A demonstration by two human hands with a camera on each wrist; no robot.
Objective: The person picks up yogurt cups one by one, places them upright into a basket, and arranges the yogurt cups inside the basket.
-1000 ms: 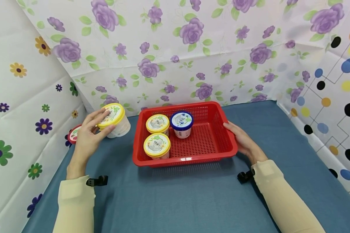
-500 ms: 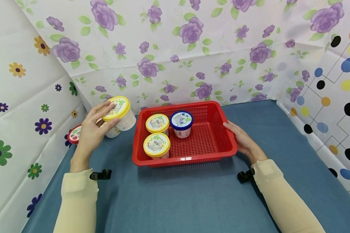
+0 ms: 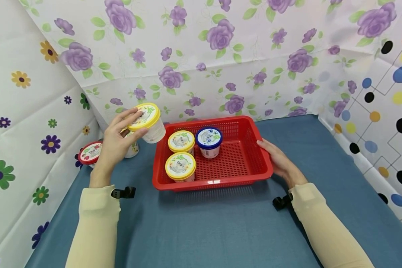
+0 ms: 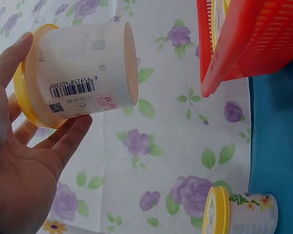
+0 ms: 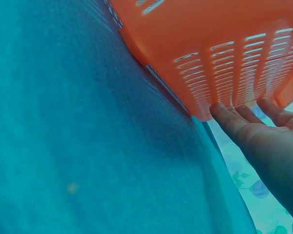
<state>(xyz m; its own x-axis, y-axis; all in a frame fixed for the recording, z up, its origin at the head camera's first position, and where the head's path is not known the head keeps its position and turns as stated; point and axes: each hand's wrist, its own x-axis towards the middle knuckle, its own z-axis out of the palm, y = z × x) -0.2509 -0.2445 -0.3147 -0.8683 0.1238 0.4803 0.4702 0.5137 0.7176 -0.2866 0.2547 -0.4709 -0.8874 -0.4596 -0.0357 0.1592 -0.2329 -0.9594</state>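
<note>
My left hand [image 3: 118, 139] grips a white tub with a yellow lid [image 3: 155, 130], fingers across the lid and thumb at its side. The tub is tilted in the air, just left of the red basket [image 3: 232, 183]. In the left wrist view its barcode side and base show. Two yellow-lidded tubs, one rear [image 3: 181, 140] and one front [image 3: 180, 166], stand in the basket's left part. Beside the rear one is a blue-lidded tub [image 3: 209, 138]. My right hand [image 3: 279, 162] holds the basket's right rim, fingertips against the slotted outer wall in the right wrist view.
A red-lidded tub [image 3: 91, 152] stands on the blue cloth [image 3: 201, 227] at the left, partly behind my left hand. Another yellow-lidded tub [image 4: 249, 209] is nearby, mostly hidden in the head view. Flowered sheets [image 3: 201, 67] rise behind and at the sides.
My left hand has carried the yellow-lidded tub up and to the right, toward the basket. More of the red-lidded tub now shows. The right hand and basket have stayed in place.
</note>
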